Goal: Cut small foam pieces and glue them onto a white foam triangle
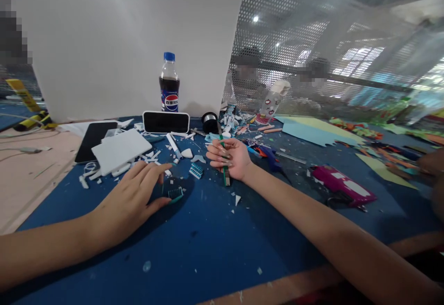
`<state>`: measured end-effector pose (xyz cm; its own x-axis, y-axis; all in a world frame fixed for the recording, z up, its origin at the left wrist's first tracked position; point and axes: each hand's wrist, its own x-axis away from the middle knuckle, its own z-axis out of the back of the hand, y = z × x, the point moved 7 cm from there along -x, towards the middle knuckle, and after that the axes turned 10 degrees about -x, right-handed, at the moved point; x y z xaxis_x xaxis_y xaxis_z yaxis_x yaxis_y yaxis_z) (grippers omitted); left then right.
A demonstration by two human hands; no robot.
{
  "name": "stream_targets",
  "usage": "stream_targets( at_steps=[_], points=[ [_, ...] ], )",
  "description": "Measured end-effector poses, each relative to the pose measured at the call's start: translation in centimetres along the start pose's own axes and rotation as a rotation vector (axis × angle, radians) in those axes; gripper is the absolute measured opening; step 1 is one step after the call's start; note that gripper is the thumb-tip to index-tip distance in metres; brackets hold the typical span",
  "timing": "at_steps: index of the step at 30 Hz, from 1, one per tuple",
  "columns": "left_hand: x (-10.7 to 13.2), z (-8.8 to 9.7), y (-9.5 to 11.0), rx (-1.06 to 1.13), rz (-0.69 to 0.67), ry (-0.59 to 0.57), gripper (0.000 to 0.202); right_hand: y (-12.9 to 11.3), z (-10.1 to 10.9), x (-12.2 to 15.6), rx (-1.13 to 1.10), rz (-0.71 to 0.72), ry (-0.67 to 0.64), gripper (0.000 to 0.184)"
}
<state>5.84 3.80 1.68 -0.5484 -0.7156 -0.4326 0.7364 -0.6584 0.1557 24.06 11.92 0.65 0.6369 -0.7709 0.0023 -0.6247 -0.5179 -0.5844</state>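
Blue worktop (208, 254) up close, brown strip (277, 287) along its near edge, white board (132, 27) and perforated screen (280, 32) behind, room to move between the forearms (312, 217)! Left hand (128, 203) half spread, thumb at a small teal grid piece (176, 193), though whether it grips I can't say, while the right hand (236, 158) curls round a green cutter (226, 174)

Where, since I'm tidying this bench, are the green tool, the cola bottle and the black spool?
Green tool (226, 174): head view, on its lower part.
Cola bottle (169, 84): head view, on its dark middle.
Black spool (210, 123): head view, on its middle.
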Motion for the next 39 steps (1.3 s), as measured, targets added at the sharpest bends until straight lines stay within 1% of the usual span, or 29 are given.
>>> stream_targets(
  at_steps=[5,8,11,14,16,19,21,25,30,33,35,39],
  points=[
    [0.2,-1.2,-1.0,0.181,0.099,-0.065,0.049,-0.3,0.6,-0.2,0.01,0.034,0.038,0.029],
    [0.2,-1.3,-1.0,0.273,0.125,-0.076,0.052,-0.6,1.1,-0.4,0.013,0.087,0.075,0.029],
    [0.1,-0.9,-0.3,0.334,0.059,-0.097,0.051,-0.9,1.4,-0.5,0.016,0.129,0.114,0.029],
    [0.2,-0.4,0.6,0.334,-0.053,-0.117,0.05,-1.2,1.4,-0.4,0.008,0.161,0.134,0.03],
    [0.2,-0.2,1.3,0.326,-0.155,-0.148,0.05,-1.4,1.5,-0.3,-0.003,0.172,0.135,0.03],
    [0.3,-0.1,2.7,0.247,-0.339,-0.209,0.048,-1.7,1.7,-0.3,-0.029,0.165,0.131,0.029],
    [0.2,-0.1,3.1,0.182,-0.397,-0.221,0.044,-1.8,1.8,-0.3,-0.059,0.165,0.124,0.027],
    [-0.1,-0.1,3.2,0.163,-0.397,-0.214,0.037,-1.9,1.4,-0.3,-0.123,0.158,0.102,0.023],
    [-0.1,-0.1,3.0,0.182,-0.385,-0.202,0.036,-1.3,0.7,-0.2,-0.124,0.104,0.084,0.018],
    [-0.1,-0.2,3.0,0.184,-0.378,-0.199,0.037,-1.1,1.0,-0.4,-0.111,0.083,0.091,0.022],
    [-0.1,-0.2,3.0,0.181,-0.379,-0.199,0.037,-1.2,1.5,-0.6,-0.11,0.097,0.103,0.023],
    [-0.1,-0.3,3.0,0.164,-0.389,-0.208,0.036,-1.6,2.1,-0.8,-0.121,0.139,0.13,0.013]
  ],
)
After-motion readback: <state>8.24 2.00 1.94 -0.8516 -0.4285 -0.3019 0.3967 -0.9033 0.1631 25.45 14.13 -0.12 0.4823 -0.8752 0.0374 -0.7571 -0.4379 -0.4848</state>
